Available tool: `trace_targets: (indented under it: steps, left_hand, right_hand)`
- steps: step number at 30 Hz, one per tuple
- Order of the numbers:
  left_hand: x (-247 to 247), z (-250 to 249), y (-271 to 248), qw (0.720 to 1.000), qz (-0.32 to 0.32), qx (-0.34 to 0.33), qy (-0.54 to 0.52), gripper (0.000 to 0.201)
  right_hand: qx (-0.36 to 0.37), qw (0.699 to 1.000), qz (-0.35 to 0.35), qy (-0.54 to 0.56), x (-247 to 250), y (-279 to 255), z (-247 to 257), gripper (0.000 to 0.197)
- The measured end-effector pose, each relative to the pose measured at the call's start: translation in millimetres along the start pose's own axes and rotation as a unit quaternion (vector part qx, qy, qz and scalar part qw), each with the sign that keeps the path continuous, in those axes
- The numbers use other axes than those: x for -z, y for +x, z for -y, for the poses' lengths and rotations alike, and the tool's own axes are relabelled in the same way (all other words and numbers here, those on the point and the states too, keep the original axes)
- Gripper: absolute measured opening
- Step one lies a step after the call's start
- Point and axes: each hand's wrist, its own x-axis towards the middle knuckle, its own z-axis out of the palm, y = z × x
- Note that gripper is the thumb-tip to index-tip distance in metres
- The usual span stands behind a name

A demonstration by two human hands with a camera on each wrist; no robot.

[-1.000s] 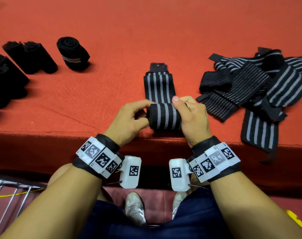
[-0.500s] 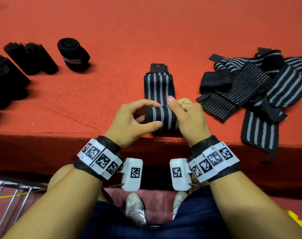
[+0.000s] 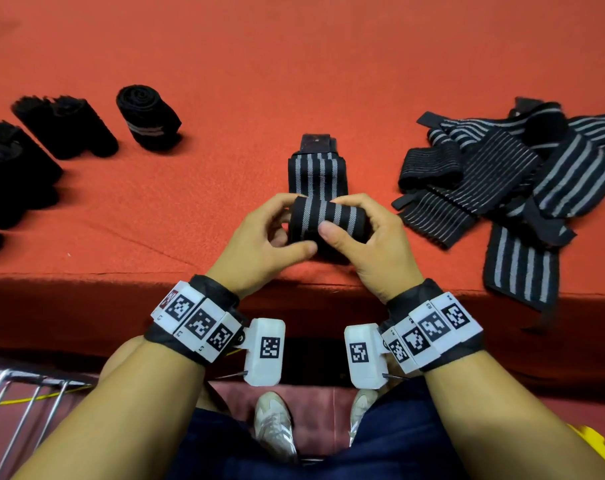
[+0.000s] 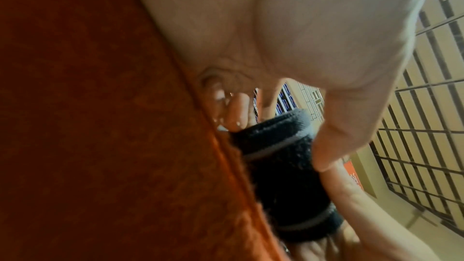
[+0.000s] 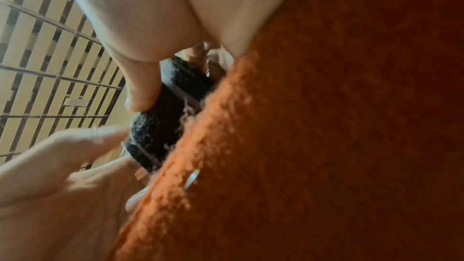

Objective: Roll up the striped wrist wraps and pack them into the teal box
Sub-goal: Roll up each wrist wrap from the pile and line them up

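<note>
A black wrist wrap with grey stripes (image 3: 325, 218) lies on the red felt table (image 3: 294, 81), its near end wound into a thick roll. My left hand (image 3: 263, 233) grips the roll's left end and my right hand (image 3: 367, 233) grips its right end, thumbs on the near side. The unrolled tail (image 3: 315, 174) runs away from me to a dark tab. The wrist views show the same roll (image 4: 283, 168) (image 5: 165, 114) pinched between thumb and fingers against the felt. No teal box is in view.
A heap of loose striped wraps (image 3: 522, 178) lies at the right, one hanging over the table's front edge. Several finished black rolls (image 3: 148, 117) sit at the left. A metal rack (image 3: 20, 393) stands below left.
Both hands have turned the roll forward, away from me. The roll has grown thicker and the flat tail is shorter.
</note>
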Motion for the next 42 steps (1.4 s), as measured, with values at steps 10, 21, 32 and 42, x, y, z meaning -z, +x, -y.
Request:
trace_targets:
  steps: [10,21,32,42]
  left_hand:
    - [3,5,2,0.999,-0.046,0.005,-0.002,0.037]
    - [4,3,1,0.998,-0.005,0.004,0.068,0.063]
    - [4,9,6,0.997,-0.065,0.039,0.032,0.030]
    - [1,14,15,0.968,-0.240,0.076,0.009,0.035]
  right_hand:
    - [0.002,0.997,0.034,-0.072,-1,0,-2,0.043]
    - [-0.008,0.998,-0.030,-0.057,-3,4,-5,0.023]
    - [0.044,0.996,0.028,-0.069,-1,0,-2,0.050]
    - [-0.018,0.999,-0.006,-0.047,-4,6,-11,0.037]
